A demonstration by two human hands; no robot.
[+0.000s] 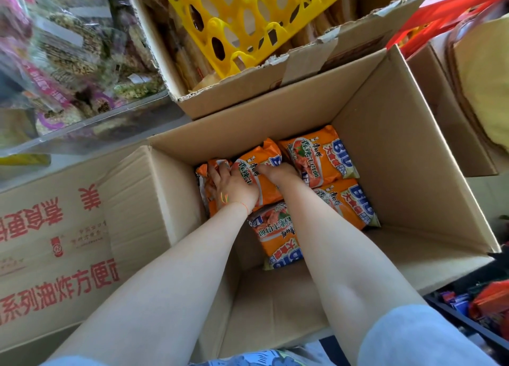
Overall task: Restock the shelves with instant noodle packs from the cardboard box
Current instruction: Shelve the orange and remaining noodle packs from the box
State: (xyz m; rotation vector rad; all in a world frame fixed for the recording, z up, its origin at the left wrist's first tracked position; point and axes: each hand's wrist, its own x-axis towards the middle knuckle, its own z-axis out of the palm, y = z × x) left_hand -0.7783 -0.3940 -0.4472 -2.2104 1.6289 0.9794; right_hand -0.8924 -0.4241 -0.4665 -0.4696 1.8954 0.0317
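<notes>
- An open cardboard box (399, 156) was seen from above; orange instant noodle packs lay at its bottom, towards the far side, the near floor bare.
- 2 flat packs (319, 159) and (347, 203) lay along the right, 1 more (278, 236) nearer the viewer.
- Both arms were reached down into the box.
- The left hand (234, 186) was laid over the left-most packs (214, 167), fingers curled onto them.
- The right hand (278, 173) was pressed on the middle pack (261, 162), held between both hands; its fingers were hidden, so its grip could not be told.
- Behind, a second carton (220, 95) held a yellow plastic rack (248, 21) and pale wrapped goods.
- Left, a printed carton (55, 255) was lying flat.
</notes>
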